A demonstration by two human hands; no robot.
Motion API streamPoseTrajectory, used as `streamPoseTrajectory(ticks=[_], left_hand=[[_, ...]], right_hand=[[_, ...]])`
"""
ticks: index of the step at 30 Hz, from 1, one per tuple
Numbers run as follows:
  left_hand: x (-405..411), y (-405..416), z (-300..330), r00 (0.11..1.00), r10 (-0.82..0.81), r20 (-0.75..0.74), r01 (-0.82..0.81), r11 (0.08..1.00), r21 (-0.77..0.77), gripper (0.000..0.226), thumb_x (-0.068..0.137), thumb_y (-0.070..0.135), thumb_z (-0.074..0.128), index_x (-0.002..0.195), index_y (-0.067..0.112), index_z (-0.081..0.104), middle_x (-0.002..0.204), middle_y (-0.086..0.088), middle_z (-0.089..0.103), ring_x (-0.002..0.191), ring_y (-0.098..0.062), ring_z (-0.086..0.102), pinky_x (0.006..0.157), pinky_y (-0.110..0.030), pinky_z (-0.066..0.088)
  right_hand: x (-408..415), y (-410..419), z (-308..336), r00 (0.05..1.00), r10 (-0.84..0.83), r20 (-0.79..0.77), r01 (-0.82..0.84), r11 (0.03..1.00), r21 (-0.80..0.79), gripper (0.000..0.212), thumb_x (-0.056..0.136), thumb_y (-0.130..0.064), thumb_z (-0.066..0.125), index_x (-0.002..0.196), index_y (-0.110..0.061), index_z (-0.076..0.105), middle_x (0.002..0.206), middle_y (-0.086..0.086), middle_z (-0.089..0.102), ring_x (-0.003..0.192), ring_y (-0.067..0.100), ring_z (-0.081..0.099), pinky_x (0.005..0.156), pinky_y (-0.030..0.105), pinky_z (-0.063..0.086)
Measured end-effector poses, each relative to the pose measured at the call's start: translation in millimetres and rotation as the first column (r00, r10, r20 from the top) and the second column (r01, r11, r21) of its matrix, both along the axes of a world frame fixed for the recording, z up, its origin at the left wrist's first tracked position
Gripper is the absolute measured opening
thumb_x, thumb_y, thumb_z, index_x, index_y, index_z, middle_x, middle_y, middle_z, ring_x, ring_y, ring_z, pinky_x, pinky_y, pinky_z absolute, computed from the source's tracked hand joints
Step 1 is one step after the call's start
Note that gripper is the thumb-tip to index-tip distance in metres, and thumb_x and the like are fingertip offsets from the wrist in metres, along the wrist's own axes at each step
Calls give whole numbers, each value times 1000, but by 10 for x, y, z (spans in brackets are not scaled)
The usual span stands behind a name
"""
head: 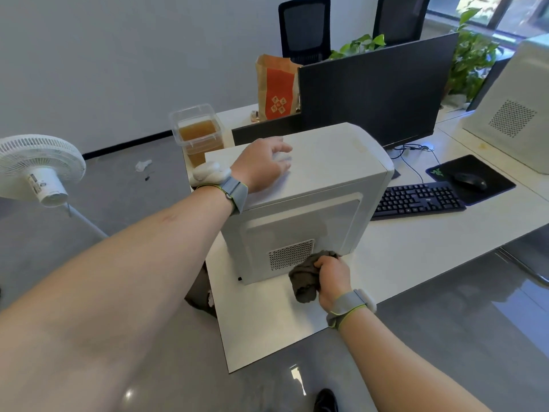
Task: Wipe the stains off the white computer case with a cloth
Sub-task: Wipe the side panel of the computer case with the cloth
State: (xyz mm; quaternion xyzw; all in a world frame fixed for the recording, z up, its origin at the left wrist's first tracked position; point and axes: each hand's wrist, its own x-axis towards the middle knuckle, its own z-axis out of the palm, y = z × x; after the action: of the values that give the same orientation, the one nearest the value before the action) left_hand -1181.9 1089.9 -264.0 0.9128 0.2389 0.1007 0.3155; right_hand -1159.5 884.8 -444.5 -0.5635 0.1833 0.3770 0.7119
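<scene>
The white computer case [320, 179] stands upright on the near left end of the white desk [416, 248]. My left hand [263, 165] rests flat on the case's top panel with the fingers spread. My right hand [332, 278] grips a crumpled grey cloth [306, 278] and holds it against the bottom edge of the case's near side panel, just right of the vent grille [291, 254]. A faint yellowish mark shows on the top near the case's front edge [361, 144].
A black monitor [374, 87] stands behind the case, with a black keyboard [419, 199] and a mouse [471, 180] on a pad to the right. A second white case [511, 111] is at far right. Clear tubs [197, 132], a paper bag [277, 87] and a floor fan [38, 168] stand left.
</scene>
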Motion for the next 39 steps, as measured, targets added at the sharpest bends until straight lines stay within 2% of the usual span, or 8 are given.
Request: streamPoseTrajectory(ticks=[5, 9, 16, 19, 26, 29, 34, 39], left_hand=[[-229, 122, -189, 997, -59, -39, 70, 920, 385, 35, 102, 38, 49, 132, 30, 66, 145, 1, 54, 139, -21, 44, 114, -42, 28], [-242, 195, -299, 998, -59, -16, 61, 924, 377, 38, 104, 45, 45, 136, 37, 64, 146, 5, 54, 137, -19, 45, 114, -44, 29], [-203, 207, -355, 999, -43, 8, 36, 914, 404, 39, 101, 50, 44, 133, 42, 64, 147, 7, 54, 138, -16, 45, 114, -45, 27], [-190, 234, -354, 1000, -24, 7, 19, 914, 406, 38, 101, 50, 45, 132, 44, 64, 146, 8, 54, 137, -16, 45, 113, -43, 26], [-180, 262, -370, 1000, -13, 2, 11, 926, 377, 37, 100, 53, 46, 132, 47, 64, 148, 10, 51, 138, -15, 43, 113, -41, 23], [-191, 263, -373, 1000, -13, -6, 14, 924, 382, 38, 100, 53, 45, 132, 47, 63, 148, 10, 51, 138, -15, 43, 114, -42, 23], [-186, 258, -368, 1000, -12, -4, 12, 923, 386, 38, 100, 53, 44, 133, 47, 63, 149, 9, 51, 138, -16, 42, 114, -43, 24], [-187, 258, -364, 1000, -9, -17, 14, 923, 384, 38, 100, 53, 44, 133, 47, 63, 149, 10, 51, 137, -16, 42, 113, -43, 24]], right_hand=[[-116, -52, -80, 986, -44, -159, 46, 999, 9, 38, 91, 13, 31, 71, -17, 45, 62, 8, 54, 58, 26, 50, 54, 29, 36], [-228, 38, -154, 983, -89, -160, 93, 995, 19, 35, 92, 14, 32, 79, -11, 53, 59, 9, 62, 57, 28, 60, 57, 32, 43], [-190, 495, 5, 986, -165, 2, 163, 973, 162, 19, 96, 5, 51, 108, -8, 55, 90, 14, 62, 73, 30, 65, 59, 34, 55], [-241, 650, -189, 983, -178, -34, 181, 976, 125, 21, 94, 14, 43, 101, -2, 54, 86, 24, 64, 62, 37, 66, 53, 40, 58], [-191, 748, -740, 986, -30, -162, 4, 987, -161, 22, 90, 9, 50, 103, -3, 62, 115, 20, 67, 94, 36, 64, 70, 42, 54], [-253, 809, -482, 985, 28, -173, -44, 995, -90, 28, 97, 10, 45, 118, -4, 57, 104, 12, 59, 83, 24, 59, 81, 36, 50], [-409, 850, -186, 997, -42, -58, 48, 994, 102, 34, 89, 11, 49, 117, -6, 59, 101, 15, 65, 88, 32, 66, 70, 38, 55], [-514, 831, -516, 999, 9, -39, -10, 1000, -11, 31, 88, 14, 51, 113, -3, 57, 102, 19, 65, 84, 34, 66, 64, 38, 58]])
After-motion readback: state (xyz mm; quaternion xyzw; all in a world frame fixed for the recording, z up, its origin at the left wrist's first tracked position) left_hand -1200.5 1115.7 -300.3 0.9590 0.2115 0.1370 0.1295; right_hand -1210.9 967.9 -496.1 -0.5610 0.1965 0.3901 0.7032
